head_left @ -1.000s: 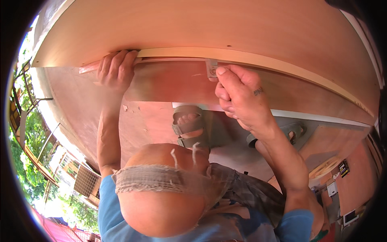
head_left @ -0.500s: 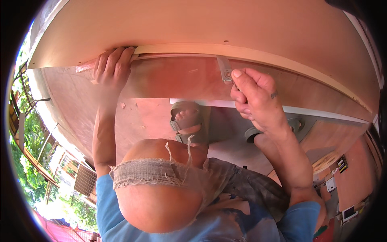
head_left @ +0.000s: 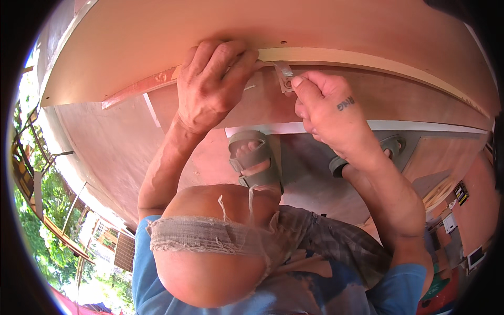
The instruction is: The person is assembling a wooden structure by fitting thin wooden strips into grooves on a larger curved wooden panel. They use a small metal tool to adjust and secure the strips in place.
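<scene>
At the upper centre of the frame, the right hand (head_left: 326, 107) pinches a small flat metal blade (head_left: 285, 74) between thumb and bent forefinger, the other fingers curled in; the blade's far end meets the lower edge of a pale wooden strip (head_left: 338, 57) along a large board (head_left: 157, 44). The left hand (head_left: 211, 84), fingers bent and close together, presses near the strip just left of the blade; whether it grips anything I cannot tell. Good handling here probably means a light, even pressure, the blade lying flat to the edge, and left fingertips well clear of its path. Dark lettering marks the right hand's back; a small dark-and-yellow package (head_left: 461, 193) at the right has print too small to read.
</scene>
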Available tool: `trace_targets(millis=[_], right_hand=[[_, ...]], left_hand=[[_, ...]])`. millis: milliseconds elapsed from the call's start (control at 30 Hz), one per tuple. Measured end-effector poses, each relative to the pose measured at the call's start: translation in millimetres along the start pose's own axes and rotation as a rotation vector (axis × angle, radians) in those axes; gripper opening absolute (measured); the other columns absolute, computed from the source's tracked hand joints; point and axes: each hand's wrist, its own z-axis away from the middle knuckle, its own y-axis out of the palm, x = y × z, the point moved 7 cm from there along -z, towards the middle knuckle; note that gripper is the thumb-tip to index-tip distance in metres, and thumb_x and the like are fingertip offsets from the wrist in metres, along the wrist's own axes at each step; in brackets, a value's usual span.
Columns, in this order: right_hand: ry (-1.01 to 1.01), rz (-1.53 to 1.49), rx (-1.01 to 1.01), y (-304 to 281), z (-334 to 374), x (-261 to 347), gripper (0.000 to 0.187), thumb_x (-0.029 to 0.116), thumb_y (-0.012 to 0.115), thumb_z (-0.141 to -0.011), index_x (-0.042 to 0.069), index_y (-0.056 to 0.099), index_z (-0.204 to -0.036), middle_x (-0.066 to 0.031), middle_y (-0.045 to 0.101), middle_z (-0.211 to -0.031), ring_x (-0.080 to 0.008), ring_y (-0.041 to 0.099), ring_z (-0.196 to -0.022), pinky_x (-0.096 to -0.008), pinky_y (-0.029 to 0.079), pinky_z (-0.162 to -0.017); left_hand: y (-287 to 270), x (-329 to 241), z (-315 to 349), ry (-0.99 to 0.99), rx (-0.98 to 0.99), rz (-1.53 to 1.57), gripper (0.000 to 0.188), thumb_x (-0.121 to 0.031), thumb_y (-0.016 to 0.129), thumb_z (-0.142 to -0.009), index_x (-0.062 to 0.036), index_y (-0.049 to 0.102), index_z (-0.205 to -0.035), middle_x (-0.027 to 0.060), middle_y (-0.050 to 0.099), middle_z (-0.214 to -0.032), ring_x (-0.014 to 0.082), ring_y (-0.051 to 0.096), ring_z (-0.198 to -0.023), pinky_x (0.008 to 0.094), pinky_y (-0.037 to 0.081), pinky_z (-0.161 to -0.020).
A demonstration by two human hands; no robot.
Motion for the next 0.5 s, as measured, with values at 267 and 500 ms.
trace_targets(millis=[267,500], right_hand=[[-0.103,0.096,-0.009,0,-2,0,0.036,0.023,0.053,-0.105,-0.005,0.064,-0.085,-0.0126,0.06,-0.065,-0.0206,0.055,-0.058,-0.0402,0.046,-0.06],[0.304,-0.461,0.209,3,2,-11,0.036,0.025,0.051,-0.106,-0.002,0.062,-0.086,-0.0043,0.06,-0.067,-0.0131,0.054,-0.053,-0.0341,0.045,-0.052]], left_hand=[[-2,4,-2,-0.088,0.062,0.071,0.023,-0.009,0.085,-0.072,-0.0084,0.074,-0.092,0.0011,0.065,-0.093,0.022,0.064,-0.085,0.0357,0.055,-0.071],[-1,0,0,-0.119,0.045,0.065,0.024,-0.008,0.085,-0.073,-0.0068,0.072,-0.093,0.0031,0.065,-0.095,0.0248,0.063,-0.086,0.0378,0.054,-0.071]])
